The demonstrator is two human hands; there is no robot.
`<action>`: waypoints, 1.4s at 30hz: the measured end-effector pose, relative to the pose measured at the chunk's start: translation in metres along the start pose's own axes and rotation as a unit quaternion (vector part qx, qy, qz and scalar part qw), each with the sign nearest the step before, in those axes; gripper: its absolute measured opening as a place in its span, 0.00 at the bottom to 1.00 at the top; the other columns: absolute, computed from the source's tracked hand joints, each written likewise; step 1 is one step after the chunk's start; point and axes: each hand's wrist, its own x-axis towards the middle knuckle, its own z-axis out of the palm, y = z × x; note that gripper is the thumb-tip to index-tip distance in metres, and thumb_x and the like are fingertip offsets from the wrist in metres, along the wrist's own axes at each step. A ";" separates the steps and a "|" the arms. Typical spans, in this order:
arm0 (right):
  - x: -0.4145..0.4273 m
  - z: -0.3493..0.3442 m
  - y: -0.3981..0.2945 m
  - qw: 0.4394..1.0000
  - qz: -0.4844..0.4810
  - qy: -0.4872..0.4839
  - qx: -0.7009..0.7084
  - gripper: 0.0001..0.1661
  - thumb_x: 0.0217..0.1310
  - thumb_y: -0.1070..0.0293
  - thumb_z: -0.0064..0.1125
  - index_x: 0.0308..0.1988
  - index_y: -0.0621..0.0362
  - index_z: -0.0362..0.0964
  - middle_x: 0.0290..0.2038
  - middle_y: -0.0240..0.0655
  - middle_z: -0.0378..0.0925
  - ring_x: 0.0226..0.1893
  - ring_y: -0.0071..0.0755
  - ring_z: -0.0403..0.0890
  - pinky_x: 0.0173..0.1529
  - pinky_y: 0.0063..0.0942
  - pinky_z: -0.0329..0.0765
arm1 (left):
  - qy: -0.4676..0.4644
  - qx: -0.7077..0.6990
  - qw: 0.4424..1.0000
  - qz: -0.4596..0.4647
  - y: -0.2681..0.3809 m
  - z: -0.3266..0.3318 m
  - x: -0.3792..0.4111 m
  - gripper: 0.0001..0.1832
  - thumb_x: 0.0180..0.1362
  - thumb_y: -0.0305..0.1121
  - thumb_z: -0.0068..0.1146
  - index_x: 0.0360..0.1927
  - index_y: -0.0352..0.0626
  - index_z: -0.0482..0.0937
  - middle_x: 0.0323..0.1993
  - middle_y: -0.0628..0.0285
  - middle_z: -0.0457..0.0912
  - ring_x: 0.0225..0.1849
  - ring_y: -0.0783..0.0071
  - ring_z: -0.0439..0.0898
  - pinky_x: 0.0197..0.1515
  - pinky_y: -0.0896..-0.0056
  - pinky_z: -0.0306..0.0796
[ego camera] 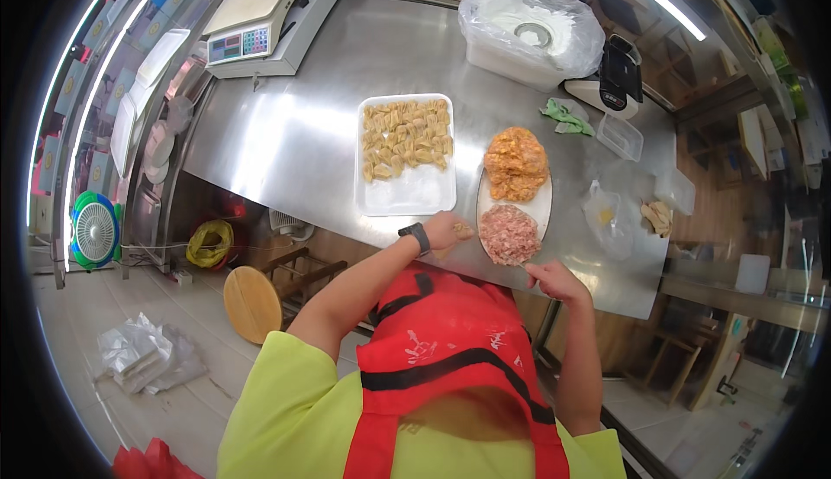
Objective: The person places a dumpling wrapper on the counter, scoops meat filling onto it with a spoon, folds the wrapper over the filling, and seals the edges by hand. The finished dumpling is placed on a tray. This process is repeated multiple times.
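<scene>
My left hand (446, 231), with a dark watch at the wrist, is closed around a small piece of dough wrapper (461, 230) near the table's front edge. My right hand (552, 280) grips a thin stick-like tool (523, 265) whose tip meets the front edge of a mound of pinkish minced meat (509, 233). Behind that mound, on the same oval plate (482, 211), lies an orange-coloured mound of filling (516, 163). Left of the plate, a white tray (415, 196) holds rows of folded dumplings (407, 132) in its rear part; its front part shows bare white.
A digital scale (240, 44) stands at the back left of the steel table (292, 148). A plastic-lined tub of white powder (519, 63) is at the back right, beside a black-and-white device (617, 76). Further right are a green cloth (567, 117), a plastic container (620, 136) and a clear bag (609, 219).
</scene>
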 end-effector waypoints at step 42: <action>0.098 0.020 -0.052 0.927 -0.030 0.261 -0.267 0.34 0.65 0.51 0.32 0.38 0.73 0.76 0.39 0.65 0.74 0.44 0.65 0.76 0.52 0.48 0.71 | 0.034 -0.551 0.832 -0.054 -0.100 -0.004 -0.020 0.12 0.53 0.32 0.47 0.38 0.38 0.77 0.35 0.60 0.80 0.41 0.63 0.79 0.47 0.64 0.70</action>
